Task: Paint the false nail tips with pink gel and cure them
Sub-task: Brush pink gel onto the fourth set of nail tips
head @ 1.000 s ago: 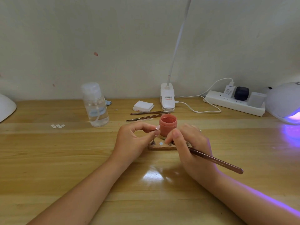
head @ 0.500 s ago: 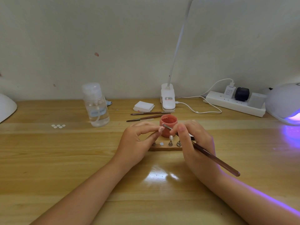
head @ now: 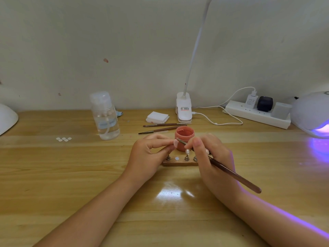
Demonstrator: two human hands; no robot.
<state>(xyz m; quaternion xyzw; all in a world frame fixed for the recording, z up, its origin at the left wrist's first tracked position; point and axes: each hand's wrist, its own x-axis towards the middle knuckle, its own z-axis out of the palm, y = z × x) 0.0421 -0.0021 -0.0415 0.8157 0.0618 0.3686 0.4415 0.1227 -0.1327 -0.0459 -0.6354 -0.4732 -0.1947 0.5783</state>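
Observation:
My left hand (head: 149, 155) pinches a small stand with a pale false nail tip (head: 175, 142) between thumb and forefinger, just in front of the open pink gel pot (head: 184, 135). My right hand (head: 211, 157) grips a long brown brush (head: 235, 175) like a pen, and its bristle end touches the held nail tip. Below the hands lies a wooden holder strip (head: 179, 164) with several metal pegs, one carrying another nail tip (head: 187, 151). The UV lamp (head: 313, 113) glows purple at the far right.
A clear pump bottle (head: 105, 116) stands at the left, with several loose white nail tips (head: 63, 139) on the table. Two spare brushes (head: 163, 127), white pads (head: 157, 117), a clip lamp (head: 184, 109) and a power strip (head: 258, 113) line the back. A white dome (head: 7, 118) sits far left.
My right hand lifted the brush from the holder strip up to the nail tip my left hand holds. My left hand stayed almost still.

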